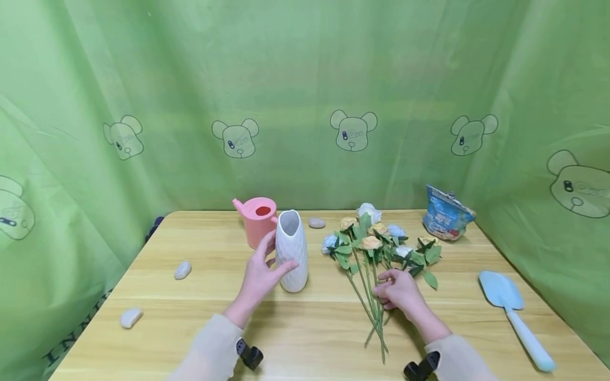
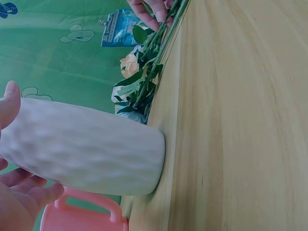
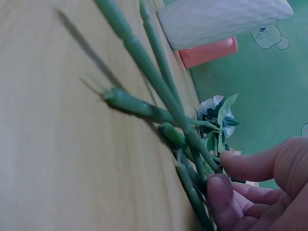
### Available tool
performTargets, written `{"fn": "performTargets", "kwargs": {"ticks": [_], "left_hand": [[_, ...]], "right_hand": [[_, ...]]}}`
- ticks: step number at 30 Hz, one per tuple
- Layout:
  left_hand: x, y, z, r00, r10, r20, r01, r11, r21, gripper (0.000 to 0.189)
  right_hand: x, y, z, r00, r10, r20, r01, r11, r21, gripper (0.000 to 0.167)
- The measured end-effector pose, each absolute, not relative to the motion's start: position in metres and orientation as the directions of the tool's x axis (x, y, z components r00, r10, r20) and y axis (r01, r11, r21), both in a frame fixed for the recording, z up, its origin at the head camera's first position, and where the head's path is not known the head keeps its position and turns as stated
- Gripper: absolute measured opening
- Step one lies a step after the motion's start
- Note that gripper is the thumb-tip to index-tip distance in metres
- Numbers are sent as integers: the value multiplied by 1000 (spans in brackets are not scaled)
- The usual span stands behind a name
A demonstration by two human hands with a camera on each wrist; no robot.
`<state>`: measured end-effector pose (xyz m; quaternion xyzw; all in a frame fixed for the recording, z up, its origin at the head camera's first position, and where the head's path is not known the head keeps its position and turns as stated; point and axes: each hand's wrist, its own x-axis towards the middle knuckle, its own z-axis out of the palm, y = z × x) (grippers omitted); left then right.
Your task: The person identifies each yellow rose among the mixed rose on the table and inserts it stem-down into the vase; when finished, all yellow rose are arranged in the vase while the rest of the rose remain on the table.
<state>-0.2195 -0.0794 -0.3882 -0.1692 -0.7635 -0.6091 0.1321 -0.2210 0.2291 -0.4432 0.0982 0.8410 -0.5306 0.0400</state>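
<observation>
A white textured vase (image 1: 292,254) stands upright on the table, left of the flowers. My left hand (image 1: 262,272) is curved about its left side, the thumb across the front and the fingers at the far left side; the left wrist view shows this vase (image 2: 91,144) close up. Several artificial roses with green stems (image 1: 369,296) lie in a bundle, with peach, white and pale blue heads. My right hand (image 1: 400,291) pinches at the stems near their middle. In the right wrist view, its thumb and forefinger meet at the crossing stems (image 3: 163,96); how many they hold is hidden.
Behind the vase stands a pink watering can (image 1: 259,222). A blue snack bag (image 1: 447,214) sits at the back right, and a light blue trowel (image 1: 517,317) lies at the right. Pale stones (image 1: 182,270) lie at the left; another stone (image 1: 316,223) is at the back.
</observation>
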Motion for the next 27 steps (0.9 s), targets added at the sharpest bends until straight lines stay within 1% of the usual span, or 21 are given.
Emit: {"fn": "performTargets", "kwargs": {"ticks": [4,8,11,16,20,24,27], "left_hand": [[-220,-78,-389,-904,89,418,428,193,883,73],[-222,-77,-390,-900,92,425,435,185,881,73],[-223,-76,-390,-900,91,427,436,179,882,74],[-224,-76,-390,-898,86,432,440,181,879,75],[-224,-75,-389,-893,80,442,449,192,873,73],[-223,-75,-388,-890,74,450,456,195,869,71],[-222,-75,-387,-893,68,444,449,192,873,70]], "right_hand": [[-222,229,-445,-977,134,-167,207,393,-896,44],[-221,229,-441,-976,134,-172,206,310,-928,47],[-219,228,-434,-980,122,-158,186,274,-943,49],[-217,226,-419,-991,99,-91,115,275,-955,47],[-216,223,-405,-996,83,-31,56,311,-949,46],[-216,217,-388,-998,44,53,-34,351,-936,46],[-217,210,-373,-993,12,118,-107,353,-930,44]]}}
